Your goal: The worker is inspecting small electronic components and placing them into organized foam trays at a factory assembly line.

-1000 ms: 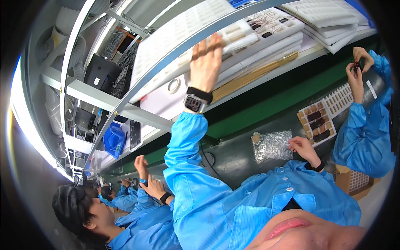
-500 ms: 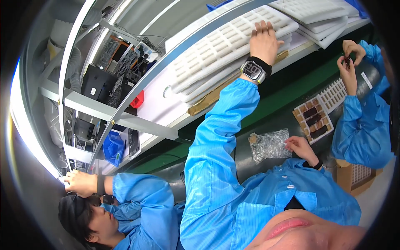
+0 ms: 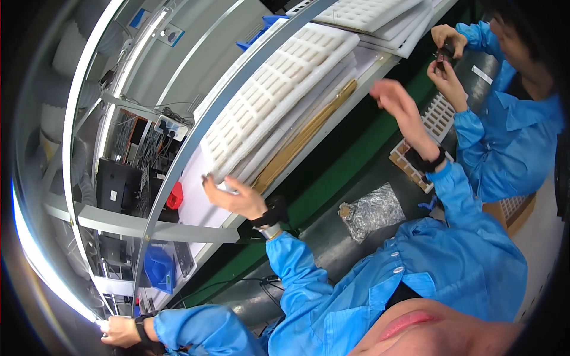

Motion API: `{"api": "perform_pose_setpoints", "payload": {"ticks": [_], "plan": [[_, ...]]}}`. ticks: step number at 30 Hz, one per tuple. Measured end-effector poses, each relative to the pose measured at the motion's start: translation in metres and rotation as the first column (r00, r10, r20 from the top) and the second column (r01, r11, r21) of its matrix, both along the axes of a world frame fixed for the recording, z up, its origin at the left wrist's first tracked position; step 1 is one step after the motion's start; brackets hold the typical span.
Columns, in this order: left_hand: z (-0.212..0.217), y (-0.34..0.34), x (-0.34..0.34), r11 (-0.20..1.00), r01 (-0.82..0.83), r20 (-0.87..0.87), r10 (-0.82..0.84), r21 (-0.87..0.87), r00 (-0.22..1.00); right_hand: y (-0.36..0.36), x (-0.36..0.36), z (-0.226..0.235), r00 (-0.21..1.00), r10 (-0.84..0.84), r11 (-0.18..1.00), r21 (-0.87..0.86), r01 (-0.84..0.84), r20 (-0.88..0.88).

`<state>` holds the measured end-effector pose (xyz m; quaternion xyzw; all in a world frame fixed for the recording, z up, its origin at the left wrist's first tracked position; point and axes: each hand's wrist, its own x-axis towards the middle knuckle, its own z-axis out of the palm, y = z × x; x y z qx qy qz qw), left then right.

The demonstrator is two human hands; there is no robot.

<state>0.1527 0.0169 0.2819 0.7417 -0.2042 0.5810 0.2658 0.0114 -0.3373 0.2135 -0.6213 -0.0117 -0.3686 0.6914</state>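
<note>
White foam is what your left hand (image 3: 233, 196) meets: the fingers curl against the near corner of the topmost compartment tray (image 3: 279, 95) in the stack on the shelf, thumb below and fingers at the edge, a loose pinch that touches the corner and does not close round it. That tray juts out past the ones beneath it, which is why the corner is there to grip at all. Your right hand (image 3: 399, 102) is raised in the air, open, fingers spread and a little blurred, holding nothing and well apart from the stack; it hangs over the green bench edge (image 3: 332, 178). Both wrists carry dark bands below the blue sleeves. Under the foam trays lie flat brown cardboard sheets (image 3: 306, 137), and a metal shelf rail (image 3: 237, 89) crosses in front of the pile, so you come at the trays from under the rail. Down on the grey work surface (image 3: 320, 237) a crinkled clear bag (image 3: 371, 210) sits near your right elbow, and a gridded tray of small brown parts (image 3: 415, 163) lies beyond it. On your right a co-worker in blue holds a small dark piece in both hands (image 3: 445, 50). Another person's hand (image 3: 119, 331) reaches along the lit rail at lower left.
</note>
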Motion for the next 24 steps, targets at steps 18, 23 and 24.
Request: {"api": "perform_pose_setpoints", "payload": {"ticks": [18, 23, 24], "plan": [[-0.029, 0.009, 0.052, 0.674, 0.078, -0.28, -0.406, -0.735, 0.87, -0.043, 0.158, 0.033, 0.929, -0.335, 0.942, 0.047, 0.332, 0.155], [-0.021, 0.0, 0.054, 0.68, -0.032, -0.287, -0.266, -0.732, 0.92, -0.046, 0.16, 0.028, 0.878, -0.425, 0.882, -0.116, 0.457, 0.22], [-0.026, 0.003, 0.054, 0.736, -0.038, -0.246, -0.177, -0.676, 0.953, -0.043, 0.16, 0.031, 0.883, -0.428, 0.88, -0.135, 0.456, 0.194]]}}
